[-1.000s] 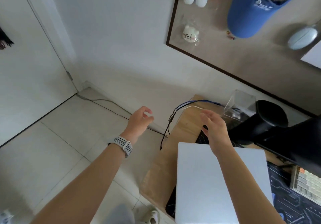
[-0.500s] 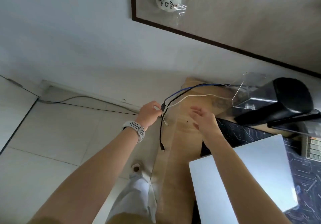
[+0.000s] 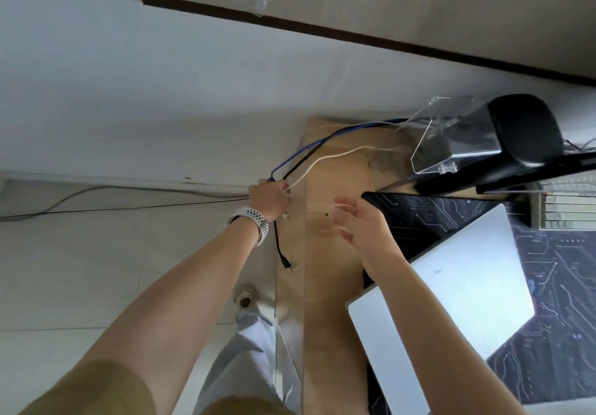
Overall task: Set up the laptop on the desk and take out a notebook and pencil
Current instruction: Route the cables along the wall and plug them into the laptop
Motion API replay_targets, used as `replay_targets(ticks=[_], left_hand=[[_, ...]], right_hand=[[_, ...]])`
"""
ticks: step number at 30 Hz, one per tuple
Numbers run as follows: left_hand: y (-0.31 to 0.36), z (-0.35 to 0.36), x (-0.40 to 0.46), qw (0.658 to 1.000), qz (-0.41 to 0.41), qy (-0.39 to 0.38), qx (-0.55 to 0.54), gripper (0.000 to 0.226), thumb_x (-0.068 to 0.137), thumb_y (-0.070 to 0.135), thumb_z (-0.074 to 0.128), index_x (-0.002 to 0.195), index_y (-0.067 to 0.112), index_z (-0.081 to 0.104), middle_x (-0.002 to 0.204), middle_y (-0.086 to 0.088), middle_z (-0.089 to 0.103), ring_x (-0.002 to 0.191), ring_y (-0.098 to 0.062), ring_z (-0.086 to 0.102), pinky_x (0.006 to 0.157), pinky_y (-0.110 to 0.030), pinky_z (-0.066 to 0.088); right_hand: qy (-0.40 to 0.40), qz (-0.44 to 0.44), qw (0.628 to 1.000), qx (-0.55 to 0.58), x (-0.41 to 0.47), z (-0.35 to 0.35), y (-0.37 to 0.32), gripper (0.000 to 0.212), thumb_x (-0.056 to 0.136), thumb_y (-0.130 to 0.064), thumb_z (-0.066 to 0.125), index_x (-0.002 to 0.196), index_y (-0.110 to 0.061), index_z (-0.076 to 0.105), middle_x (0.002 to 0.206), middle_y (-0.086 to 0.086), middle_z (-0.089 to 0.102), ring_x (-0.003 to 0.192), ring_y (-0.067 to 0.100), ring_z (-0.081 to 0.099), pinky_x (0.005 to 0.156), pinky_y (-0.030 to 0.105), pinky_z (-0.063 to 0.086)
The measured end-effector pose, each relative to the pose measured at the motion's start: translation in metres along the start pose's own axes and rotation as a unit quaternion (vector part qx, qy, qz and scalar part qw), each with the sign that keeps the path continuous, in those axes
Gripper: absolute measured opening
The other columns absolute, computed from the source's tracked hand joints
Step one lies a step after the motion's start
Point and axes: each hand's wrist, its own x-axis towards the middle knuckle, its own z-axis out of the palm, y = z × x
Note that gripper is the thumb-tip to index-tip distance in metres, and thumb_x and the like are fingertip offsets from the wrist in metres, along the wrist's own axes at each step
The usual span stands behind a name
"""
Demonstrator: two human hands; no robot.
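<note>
Left hand (image 3: 270,198) grips the cable bundle (image 3: 301,165) off the desk (image 3: 325,273) edge, right hand (image 3: 361,221) relaxed and empty above it, closed laptop (image 3: 451,311) lying nearby; likely best to single out the charging lead before pulling.

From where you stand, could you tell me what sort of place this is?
Probably a home desk or study corner: a closed laptop lies on a circuit-print desk mat on a wooden desk, and the left hand holds cables at the desk's edge.
</note>
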Motion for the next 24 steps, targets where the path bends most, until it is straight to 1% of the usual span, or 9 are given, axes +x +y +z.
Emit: replay_targets(ticks=[5, 7, 9, 11, 13, 16, 19, 21, 24], left_hand=[[0.002, -0.010, -0.008, 0.999, 0.022, 0.047, -0.011, 0.023, 0.094, 0.015, 0.043, 0.074, 0.018, 0.054, 0.076, -0.002, 0.061, 0.089, -0.024, 0.050, 0.087, -0.035, 0.029], [0.005, -0.019, -0.014, 0.996, 0.050, 0.061, -0.031, 0.033, 0.092, 0.012, 0.042, 0.061, 0.019, 0.042, 0.057, 0.003, 0.048, 0.065, -0.019, 0.048, 0.076, -0.030, 0.032], [0.005, -0.030, -0.020, 0.992, 0.090, 0.070, -0.053, 0.032, 0.092, 0.013, 0.047, 0.060, 0.014, 0.044, 0.053, 0.000, 0.044, 0.049, -0.012, 0.041, 0.059, -0.019, 0.030], [0.007, -0.041, -0.027, 0.987, 0.121, 0.078, -0.073, 0.028, 0.091, 0.015, 0.052, 0.063, 0.010, 0.051, 0.056, -0.004, 0.049, 0.048, -0.007, 0.039, 0.049, -0.012, 0.026], [0.011, -0.051, -0.034, 0.981, 0.139, 0.095, -0.095, 0.024, 0.089, 0.018, 0.057, 0.067, 0.007, 0.059, 0.059, -0.002, 0.057, 0.052, -0.007, 0.045, 0.051, -0.013, 0.028], [0.022, -0.066, -0.046, 0.975, 0.159, 0.106, -0.110, 0.020, 0.088, 0.021, 0.059, 0.074, 0.010, 0.067, 0.061, -0.001, 0.063, 0.055, -0.010, 0.053, 0.058, -0.021, 0.039], [0.032, -0.080, -0.057, 0.971, 0.172, 0.105, -0.133, 0.020, 0.089, 0.022, 0.059, 0.075, 0.011, 0.069, 0.058, 0.002, 0.064, 0.050, -0.002, 0.053, 0.054, -0.006, 0.036], [0.038, -0.086, -0.063, 0.966, 0.172, 0.103, -0.164, 0.019, 0.088, 0.022, 0.060, 0.076, 0.011, 0.070, 0.060, -0.001, 0.066, 0.050, -0.004, 0.055, 0.053, -0.005, 0.038], [0.045, -0.091, -0.067, 0.957, 0.155, 0.064, -0.237, 0.020, 0.088, 0.023, 0.060, 0.075, 0.012, 0.071, 0.061, -0.003, 0.066, 0.054, -0.008, 0.056, 0.057, -0.014, 0.045]], right_hand=[[-0.008, -0.002, 1.000, -0.004, -0.002, 0.000, -0.003, 0.019, 0.088, -0.018, 0.064, 0.099, -0.033, 0.065, 0.104, 0.001, 0.066, 0.088, 0.014, 0.059, 0.083, 0.032, 0.049], [-0.017, -0.006, 1.000, -0.019, -0.004, 0.004, -0.005, 0.021, 0.088, -0.016, 0.064, 0.103, -0.030, 0.065, 0.105, 0.001, 0.066, 0.090, 0.014, 0.058, 0.084, 0.032, 0.048], [-0.024, -0.008, 0.999, -0.041, -0.005, 0.010, -0.007, 0.026, 0.087, -0.015, 0.064, 0.111, -0.024, 0.065, 0.106, 0.001, 0.066, 0.090, 0.011, 0.058, 0.083, 0.028, 0.047], [-0.039, -0.010, 0.997, -0.068, -0.005, 0.018, -0.009, 0.029, 0.088, -0.014, 0.063, 0.116, -0.018, 0.063, 0.104, 0.001, 0.065, 0.085, 0.008, 0.056, 0.079, 0.021, 0.045], [-0.062, -0.013, 0.992, -0.111, -0.004, 0.028, -0.009, 0.030, 0.088, -0.011, 0.062, 0.118, -0.016, 0.062, 0.101, -0.001, 0.063, 0.083, 0.007, 0.056, 0.076, 0.019, 0.044], [-0.092, -0.014, 0.985, -0.142, -0.002, 0.042, -0.007, 0.039, 0.087, -0.005, 0.061, 0.125, -0.013, 0.059, 0.105, 0.000, 0.059, 0.093, 0.012, 0.056, 0.084, 0.024, 0.043], [-0.103, -0.030, 0.976, -0.191, -0.004, 0.051, -0.010, 0.045, 0.088, -0.008, 0.060, 0.131, -0.019, 0.055, 0.113, -0.001, 0.056, 0.104, 0.016, 0.055, 0.092, 0.029, 0.044], [-0.105, -0.045, 0.972, -0.205, -0.006, 0.056, -0.014, 0.049, 0.087, -0.010, 0.060, 0.134, -0.022, 0.051, 0.113, -0.003, 0.053, 0.106, 0.017, 0.054, 0.096, 0.034, 0.044], [-0.114, -0.061, 0.970, -0.206, -0.005, 0.063, -0.018, 0.051, 0.084, -0.011, 0.061, 0.133, -0.023, 0.052, 0.116, -0.002, 0.055, 0.108, 0.019, 0.056, 0.095, 0.035, 0.045]])
